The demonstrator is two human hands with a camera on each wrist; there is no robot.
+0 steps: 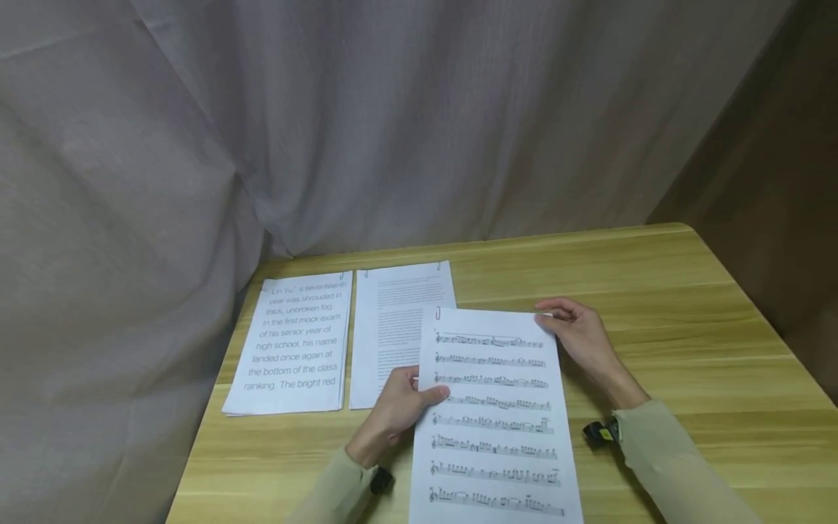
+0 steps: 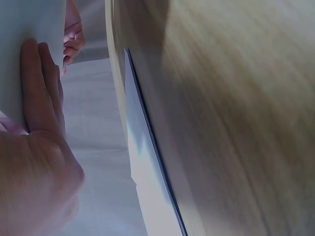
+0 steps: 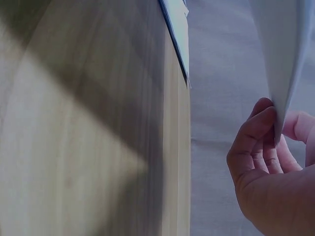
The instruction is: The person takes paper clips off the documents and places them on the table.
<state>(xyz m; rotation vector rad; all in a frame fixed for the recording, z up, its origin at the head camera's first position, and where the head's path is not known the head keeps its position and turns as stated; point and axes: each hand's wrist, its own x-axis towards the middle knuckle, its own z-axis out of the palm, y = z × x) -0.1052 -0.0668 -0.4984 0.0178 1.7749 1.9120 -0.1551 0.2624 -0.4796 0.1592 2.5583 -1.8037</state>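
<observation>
A stack of sheet music (image 1: 494, 415) with printed staves is held up off the table, a paper clip (image 1: 438, 313) at its top left corner. My left hand (image 1: 402, 400) grips its left edge, thumb on the printed face and fingers behind; in the left wrist view those fingers (image 2: 37, 88) lie flat along the back. At the top right corner, my right hand (image 1: 583, 338) pinches the sheets between thumb and fingers. The right wrist view shows that corner of the sheet music (image 3: 280, 73) edge-on between them.
Left on the wooden table (image 1: 655, 313) lies a stack in large print (image 1: 291, 342). Beside it is a small-print stack (image 1: 386, 327) with two clips, partly covered by the sheet music and left hand. A grey curtain (image 1: 406, 131) hangs behind the table's far edge.
</observation>
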